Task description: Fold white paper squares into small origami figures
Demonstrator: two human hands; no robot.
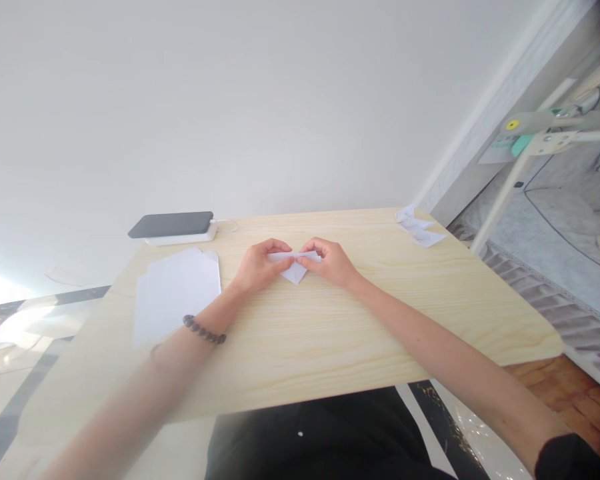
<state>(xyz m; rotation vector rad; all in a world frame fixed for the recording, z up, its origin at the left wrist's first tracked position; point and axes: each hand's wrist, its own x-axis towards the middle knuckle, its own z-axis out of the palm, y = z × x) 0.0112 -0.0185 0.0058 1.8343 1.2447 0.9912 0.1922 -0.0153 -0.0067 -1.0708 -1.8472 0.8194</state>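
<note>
A small folded piece of white paper [294,267] lies on the light wooden table [330,333] near its middle. My left hand [259,265] pinches the paper's left end with curled fingers. My right hand [331,261] pinches its right end the same way. Both hands meet over the fold, and a pointed flap of the paper shows below them. A dark bead bracelet [204,330] sits on my left wrist.
A stack of white sheets [177,293] lies left of my hands. A dark phone [173,225] rests on a white power bank at the table's far left. Folded paper scraps [419,228] sit at the far right corner. A lamp stand [520,167] rises right of the table.
</note>
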